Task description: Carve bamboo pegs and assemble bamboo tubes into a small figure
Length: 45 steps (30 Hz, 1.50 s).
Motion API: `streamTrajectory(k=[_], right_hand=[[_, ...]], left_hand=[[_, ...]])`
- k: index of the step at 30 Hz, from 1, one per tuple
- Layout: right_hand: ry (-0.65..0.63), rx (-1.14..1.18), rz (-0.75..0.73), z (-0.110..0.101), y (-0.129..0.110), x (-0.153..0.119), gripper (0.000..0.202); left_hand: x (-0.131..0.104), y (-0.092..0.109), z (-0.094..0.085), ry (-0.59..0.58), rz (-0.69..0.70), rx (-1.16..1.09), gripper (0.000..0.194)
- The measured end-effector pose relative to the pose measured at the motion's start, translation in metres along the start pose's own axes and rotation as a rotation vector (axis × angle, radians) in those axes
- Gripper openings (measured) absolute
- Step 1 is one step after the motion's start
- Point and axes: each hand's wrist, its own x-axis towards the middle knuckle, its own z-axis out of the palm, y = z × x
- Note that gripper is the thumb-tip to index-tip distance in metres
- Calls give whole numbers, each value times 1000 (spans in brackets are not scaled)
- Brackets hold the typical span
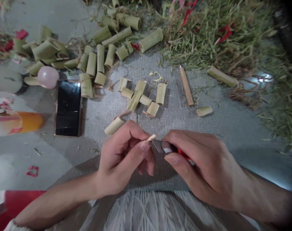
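Observation:
Between thumb and forefinger, my left hand pinches a small pale wooden stick. My right hand is wrapped round a utility knife with some red on its body. The knife's blade points left, right beside the stick's tip; I cannot tell if they touch. Beyond my hands lies a figure of short bamboo pieces arranged crosswise. A loose cut bamboo piece with a bit of twine lies just past my left knuckles.
Bamboo tubes pile up at the back left. A phone, an orange drink cup and a pinkish ball are at left. A wooden-handled tool and dry grass lie to the right.

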Motion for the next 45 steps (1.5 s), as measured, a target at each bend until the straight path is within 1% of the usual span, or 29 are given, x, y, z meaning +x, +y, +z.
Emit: streamTrajectory(k=[9, 16, 21, 23, 27, 31, 32, 34, 36, 38, 41, 45], right_hand=[[14, -27, -15, 0, 0, 2, 32], [24, -36, -11, 1, -1, -1, 30], [46, -73, -13, 5, -3, 1, 33], [46, -99, -11, 7, -2, 1, 33], [62, -163, -35, 11, 0, 1, 34], [122, -242, -92, 10, 2, 1, 32], [140, -228, -102, 8, 2, 1, 31], [154, -126, -95, 2, 2, 0, 29], [122, 27, -50, -4, 1, -1, 27], [60, 135, 7, -6, 1, -1, 28], [-31, 181, 70, -4, 1, 0, 33], [-99, 211, 117, 1, 2, 2, 41]], left_hand=[[-2, -2, -1, -20, 16, 21, 9], [-4, -4, -3, -23, 124, 125, 11], [-5, -6, -6, -29, 247, 292, 12], [-6, -6, -8, -41, 267, 350, 13], [-7, -6, -9, -27, 260, 414, 11], [-5, -3, -8, 16, 245, 447, 11], [-5, -3, -8, 30, 234, 433, 11], [-3, -3, -6, 59, 204, 360, 10], [-1, -3, -6, 79, 164, 257, 10], [0, -4, -5, 92, 119, 178, 11], [1, -4, -5, 85, 80, 132, 13], [0, -4, -6, 66, 60, 124, 11]])
